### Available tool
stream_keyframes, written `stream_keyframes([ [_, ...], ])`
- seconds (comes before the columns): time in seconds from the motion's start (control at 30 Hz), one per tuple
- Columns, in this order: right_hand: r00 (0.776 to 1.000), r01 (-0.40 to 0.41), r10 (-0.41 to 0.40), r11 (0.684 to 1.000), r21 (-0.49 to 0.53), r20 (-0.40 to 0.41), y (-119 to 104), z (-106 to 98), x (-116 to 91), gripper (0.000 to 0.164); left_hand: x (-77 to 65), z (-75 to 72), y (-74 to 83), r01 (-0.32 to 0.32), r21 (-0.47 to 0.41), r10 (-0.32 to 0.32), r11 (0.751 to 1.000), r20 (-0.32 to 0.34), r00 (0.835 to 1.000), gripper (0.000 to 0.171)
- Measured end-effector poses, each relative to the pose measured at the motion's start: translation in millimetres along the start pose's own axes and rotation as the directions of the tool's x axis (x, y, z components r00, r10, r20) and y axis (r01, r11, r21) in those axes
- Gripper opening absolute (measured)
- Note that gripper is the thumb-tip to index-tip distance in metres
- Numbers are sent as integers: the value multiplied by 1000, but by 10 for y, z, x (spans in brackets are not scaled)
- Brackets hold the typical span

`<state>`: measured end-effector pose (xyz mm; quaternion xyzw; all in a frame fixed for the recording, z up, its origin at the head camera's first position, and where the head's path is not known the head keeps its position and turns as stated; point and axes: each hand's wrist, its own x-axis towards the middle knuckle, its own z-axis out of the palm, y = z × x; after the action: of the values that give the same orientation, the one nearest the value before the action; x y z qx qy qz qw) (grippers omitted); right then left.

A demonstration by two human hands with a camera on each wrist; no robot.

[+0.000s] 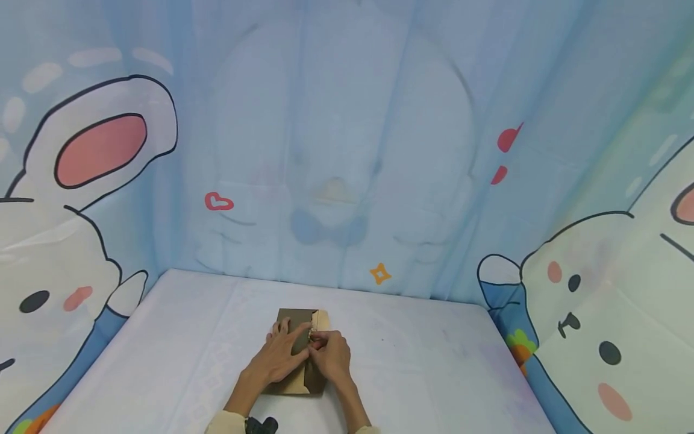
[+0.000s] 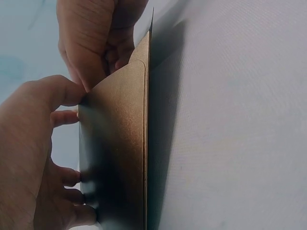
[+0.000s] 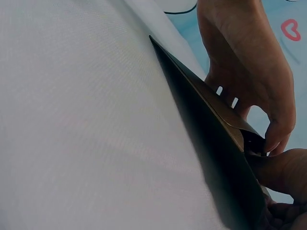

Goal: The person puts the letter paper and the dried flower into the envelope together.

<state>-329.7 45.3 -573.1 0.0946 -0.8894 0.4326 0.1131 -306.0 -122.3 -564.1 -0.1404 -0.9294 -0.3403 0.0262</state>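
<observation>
A brown paper envelope lies on the white table, its flap unfolded on the right side. My left hand rests across it, fingers spread over the paper and thumb at the opening edge. In the left wrist view, those fingertips press on the envelope's face. At the opening, my right hand has curled fingers and pinches a small, pale, beaded-looking strand. Most of the strand is hidden by the fingers. The right wrist view has the right fingertips at the envelope's mouth, close to the left thumb.
White cloth covers the table on both sides of the envelope. Behind it hangs a light blue curtain with cartoon rabbits. A black object sits by the left wrist at the near edge.
</observation>
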Motion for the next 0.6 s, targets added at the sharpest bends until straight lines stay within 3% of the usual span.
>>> stream_keyframes([
  [0.23,996,61,-65,995,-76,-53,21,100,29,27,7,-26,-13,-3,-13,3,1000,-4,1000,57],
  [0.4,999,41,-43,997,-70,-18,38,165,-75,29,-126,33,-85,17,-38,-16,999,15,1000,62],
  [0.6,999,32,-31,998,-58,22,53,72,-122,27,-185,67,-162,9,-30,-9,1000,0,1000,68],
])
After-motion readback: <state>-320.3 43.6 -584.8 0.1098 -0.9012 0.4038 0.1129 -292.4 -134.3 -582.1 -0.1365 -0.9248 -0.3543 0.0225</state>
